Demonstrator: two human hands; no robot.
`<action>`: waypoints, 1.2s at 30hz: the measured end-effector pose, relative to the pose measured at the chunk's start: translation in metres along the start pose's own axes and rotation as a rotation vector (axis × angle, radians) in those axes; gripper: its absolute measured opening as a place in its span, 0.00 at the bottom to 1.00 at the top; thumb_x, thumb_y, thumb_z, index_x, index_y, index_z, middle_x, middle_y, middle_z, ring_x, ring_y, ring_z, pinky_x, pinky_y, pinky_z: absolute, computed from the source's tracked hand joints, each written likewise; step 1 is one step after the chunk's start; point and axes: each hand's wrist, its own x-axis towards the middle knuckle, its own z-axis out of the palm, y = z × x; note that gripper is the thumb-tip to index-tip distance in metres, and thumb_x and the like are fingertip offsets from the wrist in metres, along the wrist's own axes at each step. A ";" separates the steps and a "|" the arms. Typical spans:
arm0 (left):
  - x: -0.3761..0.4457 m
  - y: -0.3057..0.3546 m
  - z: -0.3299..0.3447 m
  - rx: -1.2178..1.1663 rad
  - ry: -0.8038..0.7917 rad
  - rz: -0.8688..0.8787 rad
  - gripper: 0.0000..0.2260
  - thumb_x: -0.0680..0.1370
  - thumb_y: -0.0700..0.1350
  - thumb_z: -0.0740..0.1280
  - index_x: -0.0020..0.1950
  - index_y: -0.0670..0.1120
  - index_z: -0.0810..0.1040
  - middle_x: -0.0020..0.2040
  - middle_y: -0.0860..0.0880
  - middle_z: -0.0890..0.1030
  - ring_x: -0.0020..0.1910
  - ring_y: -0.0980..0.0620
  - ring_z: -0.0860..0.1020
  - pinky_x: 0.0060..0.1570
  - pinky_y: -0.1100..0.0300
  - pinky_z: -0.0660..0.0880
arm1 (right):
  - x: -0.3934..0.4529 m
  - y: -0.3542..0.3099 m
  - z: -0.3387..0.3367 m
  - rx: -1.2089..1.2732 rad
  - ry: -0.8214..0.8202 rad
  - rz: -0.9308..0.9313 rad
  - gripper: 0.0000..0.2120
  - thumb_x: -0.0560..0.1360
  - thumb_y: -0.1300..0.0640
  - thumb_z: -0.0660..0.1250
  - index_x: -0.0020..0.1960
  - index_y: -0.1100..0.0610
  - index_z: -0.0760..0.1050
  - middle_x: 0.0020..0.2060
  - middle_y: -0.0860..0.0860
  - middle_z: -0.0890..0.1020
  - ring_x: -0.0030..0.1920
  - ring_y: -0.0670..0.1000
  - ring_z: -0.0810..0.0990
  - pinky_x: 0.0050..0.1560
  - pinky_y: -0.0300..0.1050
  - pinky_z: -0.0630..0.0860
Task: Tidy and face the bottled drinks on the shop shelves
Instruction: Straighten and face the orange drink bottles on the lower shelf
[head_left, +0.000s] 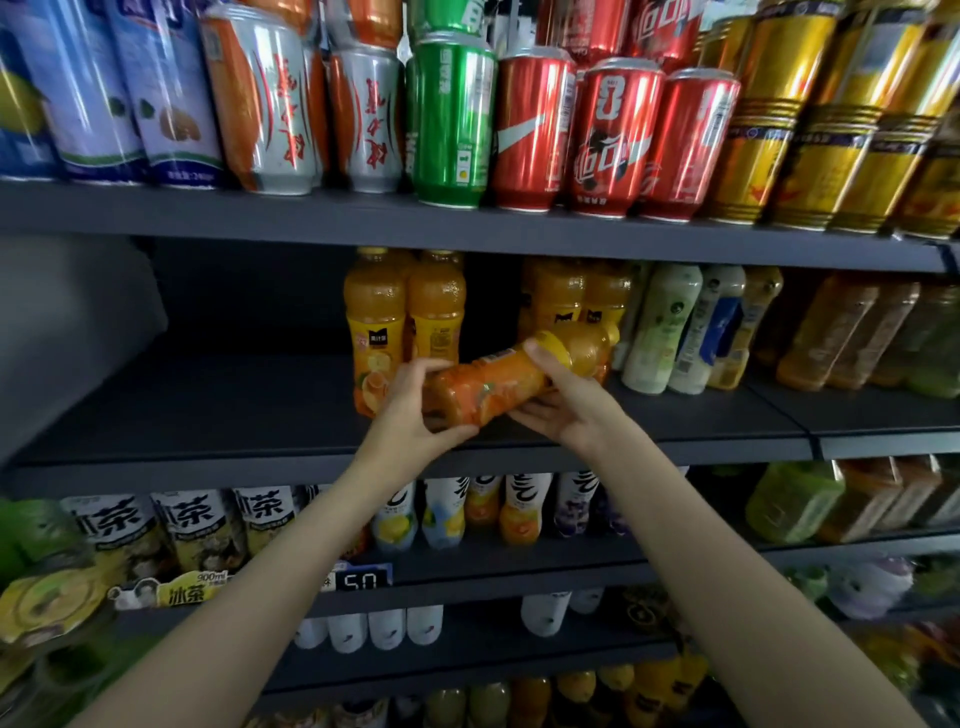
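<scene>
An orange juice bottle (498, 382) lies nearly on its side above the middle shelf (208, 415), its neck end pointing up and right. My left hand (415, 410) grips its base end with curled fingers. From below and behind, my right hand (566, 400) holds the bottle near its yellow label band, thumb on top. Upright orange juice bottles (402, 317) stand just behind my hands, and more of them (576, 296) stand to the right.
Pale green and white bottles (670, 327) and amber tea bottles (841, 332) fill the middle shelf's right side. Cans (452, 119) line the top shelf. Tea bottles (202, 525) and small juice bottles (519, 509) stand on the shelf below.
</scene>
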 end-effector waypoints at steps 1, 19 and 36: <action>0.000 -0.001 -0.002 0.020 -0.006 0.009 0.28 0.68 0.44 0.76 0.62 0.52 0.66 0.60 0.52 0.68 0.61 0.55 0.68 0.59 0.61 0.68 | 0.000 0.003 0.001 0.027 0.006 -0.006 0.23 0.71 0.57 0.73 0.60 0.57 0.65 0.50 0.59 0.77 0.47 0.58 0.79 0.45 0.55 0.79; -0.001 0.008 -0.024 0.123 0.121 0.127 0.26 0.66 0.39 0.77 0.59 0.51 0.69 0.58 0.55 0.68 0.59 0.56 0.70 0.55 0.65 0.67 | -0.009 0.000 0.010 0.100 -0.092 -0.005 0.18 0.72 0.57 0.72 0.58 0.59 0.70 0.52 0.63 0.77 0.51 0.60 0.79 0.45 0.51 0.80; 0.017 -0.013 -0.014 -0.121 -0.317 -0.186 0.28 0.69 0.40 0.75 0.66 0.46 0.68 0.61 0.48 0.75 0.62 0.51 0.74 0.63 0.55 0.71 | -0.008 0.009 -0.007 -0.549 -0.250 -0.419 0.22 0.65 0.67 0.76 0.55 0.53 0.75 0.50 0.50 0.83 0.49 0.45 0.82 0.45 0.35 0.78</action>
